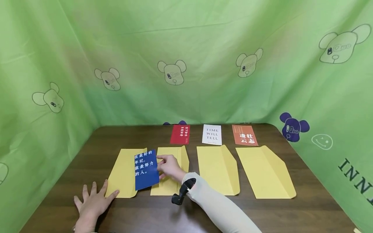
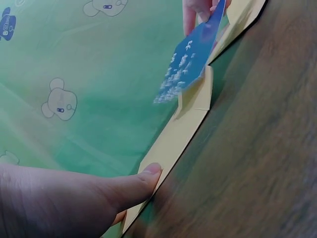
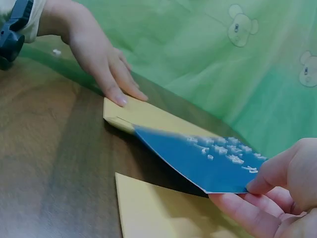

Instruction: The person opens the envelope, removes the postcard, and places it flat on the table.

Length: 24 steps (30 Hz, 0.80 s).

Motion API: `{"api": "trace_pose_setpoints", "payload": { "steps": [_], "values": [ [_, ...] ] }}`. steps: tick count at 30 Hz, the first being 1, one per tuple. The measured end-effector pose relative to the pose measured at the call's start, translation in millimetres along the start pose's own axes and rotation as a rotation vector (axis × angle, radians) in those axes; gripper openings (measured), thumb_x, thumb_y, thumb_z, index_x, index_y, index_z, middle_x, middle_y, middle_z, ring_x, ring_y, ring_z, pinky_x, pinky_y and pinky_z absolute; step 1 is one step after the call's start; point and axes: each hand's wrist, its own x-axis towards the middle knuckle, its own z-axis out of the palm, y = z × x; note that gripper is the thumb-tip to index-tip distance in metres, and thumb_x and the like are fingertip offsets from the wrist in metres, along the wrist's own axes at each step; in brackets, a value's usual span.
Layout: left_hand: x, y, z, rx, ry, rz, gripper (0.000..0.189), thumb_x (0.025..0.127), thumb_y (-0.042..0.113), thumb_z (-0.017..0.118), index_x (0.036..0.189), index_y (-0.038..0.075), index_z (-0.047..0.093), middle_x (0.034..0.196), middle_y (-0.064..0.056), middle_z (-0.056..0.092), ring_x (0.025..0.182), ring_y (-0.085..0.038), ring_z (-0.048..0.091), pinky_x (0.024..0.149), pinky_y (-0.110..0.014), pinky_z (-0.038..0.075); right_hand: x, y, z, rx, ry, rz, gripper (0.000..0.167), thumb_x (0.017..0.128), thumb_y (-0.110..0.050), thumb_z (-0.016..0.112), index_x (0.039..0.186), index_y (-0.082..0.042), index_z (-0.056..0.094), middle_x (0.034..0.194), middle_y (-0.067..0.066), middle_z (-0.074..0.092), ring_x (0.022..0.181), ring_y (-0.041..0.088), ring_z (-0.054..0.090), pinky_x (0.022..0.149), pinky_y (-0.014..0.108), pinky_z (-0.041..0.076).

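Note:
A blue card with white Chinese writing (image 1: 146,171) is pinched along its right edge by my right hand (image 1: 171,166). The card slants over the right side of the leftmost yellow envelope (image 1: 120,174), its far edge at the envelope's opening in the right wrist view. My left hand (image 1: 94,201) lies with fingers spread at that envelope's lower left, the thumb (image 2: 148,173) resting on the paper. Beneath my right hand is a second yellow envelope (image 1: 164,189), partly covered by the hand and card.
Two more yellow envelopes, one in the middle (image 1: 214,171) and one at the right (image 1: 262,174), lie flaps to the right. Behind the row are a red card (image 1: 180,134), a white card (image 1: 211,134) and an orange card (image 1: 244,135). Green cloth (image 1: 186,97) hangs around the wooden table (image 1: 102,139).

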Motion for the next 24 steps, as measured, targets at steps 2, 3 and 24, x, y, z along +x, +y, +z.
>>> {"api": "trace_pose_setpoints", "payload": {
  "steps": [2,3,24],
  "values": [
    [-0.5,0.8,0.1,-0.008,-0.002,-0.001,0.104,0.088,0.081,0.039,0.156,0.004,0.024,0.152,-0.042,0.004,0.137,-0.063,-0.014,0.097,-0.08,-0.014,1.2,-0.2,-4.1,-0.006,0.013,-0.006,0.061,0.077,0.022,0.056,0.137,0.008,0.055,0.073,0.003,0.05,0.056,0.012,0.055,0.043,0.027,0.053],
    [-0.7,0.9,0.1,-0.012,-0.003,-0.001,0.104,0.088,0.081,0.039,0.156,0.004,0.023,0.152,-0.042,0.003,0.137,-0.063,-0.014,0.097,-0.08,-0.014,1.8,-0.3,-5.8,-0.01,0.02,-0.008,0.061,0.077,0.022,0.057,0.137,0.007,0.055,0.074,0.004,0.051,0.056,0.012,0.056,0.043,0.027,0.053],
    [-2.4,-0.2,6.4,-0.035,0.001,-0.003,0.104,0.087,0.081,0.04,0.156,0.004,0.024,0.153,-0.042,0.003,0.137,-0.062,-0.015,0.097,-0.079,-0.014,17.3,2.2,-27.1,0.171,0.193,0.067,0.038,0.083,0.01,0.062,0.12,0.009,0.066,0.09,0.012,0.068,0.071,0.015,0.065,0.054,0.028,0.057]
  ]
}}
